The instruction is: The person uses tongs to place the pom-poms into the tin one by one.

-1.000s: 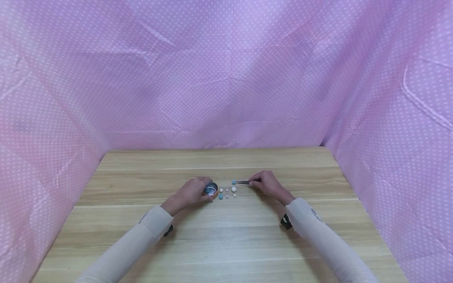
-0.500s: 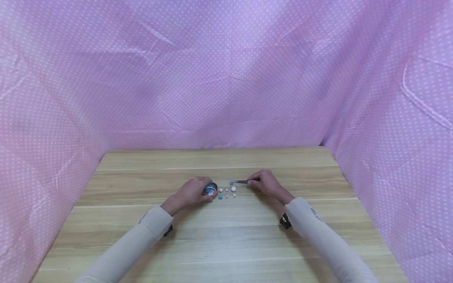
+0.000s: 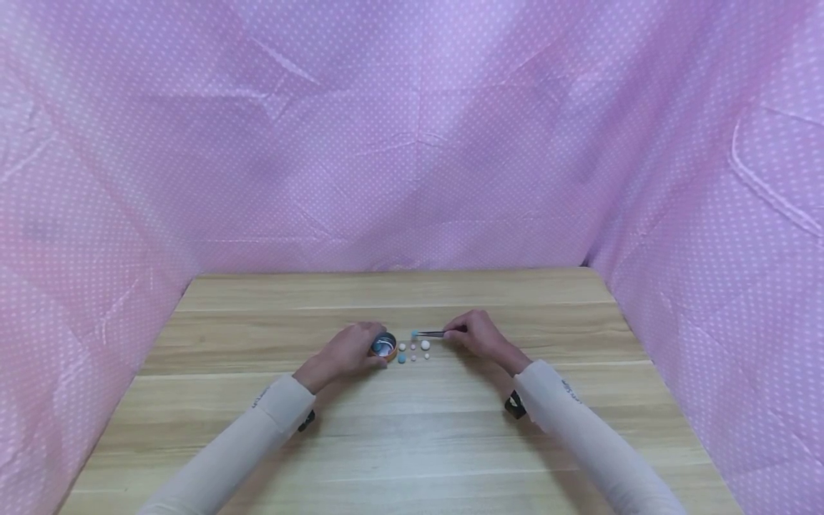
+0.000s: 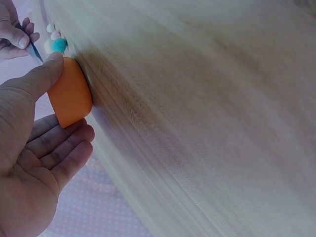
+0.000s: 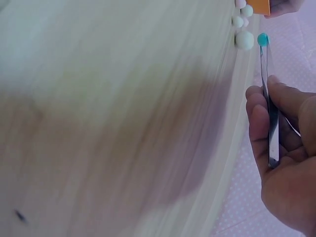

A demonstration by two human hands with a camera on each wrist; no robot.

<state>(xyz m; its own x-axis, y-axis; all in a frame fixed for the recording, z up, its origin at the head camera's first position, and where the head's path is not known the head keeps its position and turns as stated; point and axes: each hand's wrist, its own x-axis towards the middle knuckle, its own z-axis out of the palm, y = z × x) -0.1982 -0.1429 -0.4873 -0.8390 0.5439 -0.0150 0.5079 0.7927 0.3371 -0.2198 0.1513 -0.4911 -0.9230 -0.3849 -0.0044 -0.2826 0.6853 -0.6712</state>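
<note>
My left hand (image 3: 353, 348) grips a small round orange container (image 4: 71, 93) by its side, thumb on one side and fingers on the other. In the head view its open top shows a shiny inside with something blue in it. My right hand (image 3: 476, 335) pinches metal tweezers (image 5: 270, 113), whose tips hold a small turquoise ball (image 5: 263, 39). That ball is to the right of the container, behind the balls on the table. A larger white ball (image 5: 244, 40), another turquoise ball (image 4: 59, 45) and several small pale balls (image 3: 413, 358) sit beside the container.
Light wood-grain table (image 3: 412, 443) lies under both hands. Pink dotted cloth (image 3: 412, 143) hangs along its back and both sides. A dark device (image 3: 515, 405) is worn on the right wrist and another (image 3: 307, 420) on the left.
My right hand has moved left, carrying the turquoise ball in the tweezers closer to the container. My left hand and the container stay in place.
</note>
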